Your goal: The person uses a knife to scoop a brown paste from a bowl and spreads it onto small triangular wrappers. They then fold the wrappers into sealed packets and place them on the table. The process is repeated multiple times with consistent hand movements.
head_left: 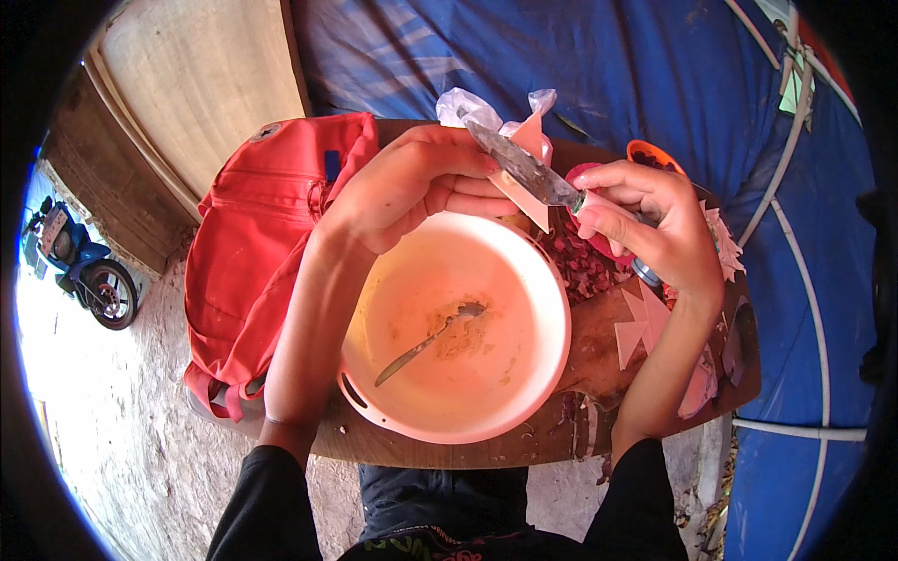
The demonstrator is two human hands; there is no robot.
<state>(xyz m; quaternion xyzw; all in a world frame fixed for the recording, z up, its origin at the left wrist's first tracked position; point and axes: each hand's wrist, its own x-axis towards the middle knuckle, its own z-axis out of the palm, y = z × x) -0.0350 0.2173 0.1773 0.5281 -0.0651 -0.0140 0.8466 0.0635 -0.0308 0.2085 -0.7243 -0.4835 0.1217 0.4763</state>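
Note:
My right hand [659, 229] grips a knife [531, 168] by its handle, the broad, smeared blade pointing up and left. Behind the blade, a thin pale sheet [528, 204] with pointed corners is held in the fingers of my left hand [398, 182]. Blade and sheet overlap in this view; whether they touch I cannot tell. Below both hands stands a wide pale basin [559, 327] with a metal spoon [412, 359] and brownish residue in it. Similar triangular sheets [640, 325] lie on the table under my right forearm.
A red backpack [248, 243] lies on the table's left side. Clear plastic bags [458, 105] and an orange bowl [675, 157] are at the back. Reddish peelings [582, 257] litter the wooden tabletop [412, 453]. Blue tarpaulin [599, 65] hangs behind; a motorbike [79, 257] stands far left.

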